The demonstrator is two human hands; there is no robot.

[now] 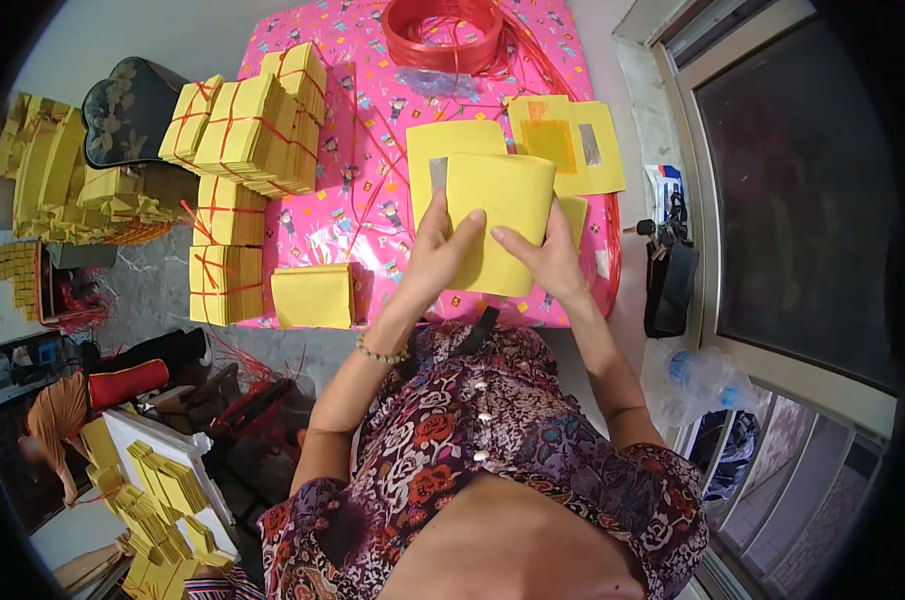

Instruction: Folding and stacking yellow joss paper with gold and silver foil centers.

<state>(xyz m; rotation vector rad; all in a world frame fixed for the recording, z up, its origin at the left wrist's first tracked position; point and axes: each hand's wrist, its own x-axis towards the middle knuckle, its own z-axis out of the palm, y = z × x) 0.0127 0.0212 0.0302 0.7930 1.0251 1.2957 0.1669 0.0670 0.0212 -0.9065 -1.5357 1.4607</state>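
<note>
Over pink table (pixel 372 150), both hands (pixel 492 250) bend yellow paper (pixel 502 200)

We see matt yellow paper in the folded sheet (pixel 502 215) between our fingers (pixel 472 222), with a small dull silver foil patch on the sheet behind (pixel 438 172). The pink tabletop cover (pixel 372 130) looks like glossy printed plastic (it catches the light), and the red coil (pixel 442 35) is shiny plastic string. The tied bundles (pixel 242 130) are the same matt paper.
</note>
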